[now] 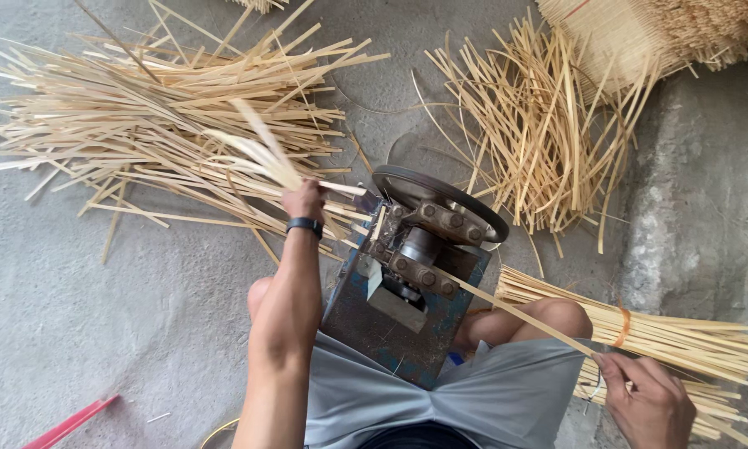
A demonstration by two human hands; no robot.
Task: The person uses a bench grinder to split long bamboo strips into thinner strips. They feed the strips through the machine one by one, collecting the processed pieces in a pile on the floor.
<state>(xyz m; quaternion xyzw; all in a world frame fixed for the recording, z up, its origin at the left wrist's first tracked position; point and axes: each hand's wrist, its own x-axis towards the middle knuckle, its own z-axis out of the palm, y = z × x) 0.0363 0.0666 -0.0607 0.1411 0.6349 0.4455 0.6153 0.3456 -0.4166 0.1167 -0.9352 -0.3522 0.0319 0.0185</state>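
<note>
Gripping a fanned bunch of pale split bamboo strips (262, 154) in left hand (304, 199); right hand (648, 403) pinching one long thin strip (515, 312) leaving blue metal splitting machine (407, 287). Beyond left hand, big loose heap of strips (141, 108) seemingly waiting; beside right hand, tied finished bundle (681, 337).

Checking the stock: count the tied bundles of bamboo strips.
1: the tied bundle with an orange band lies by the right hand. Others may be hidden beyond the frame.
</note>
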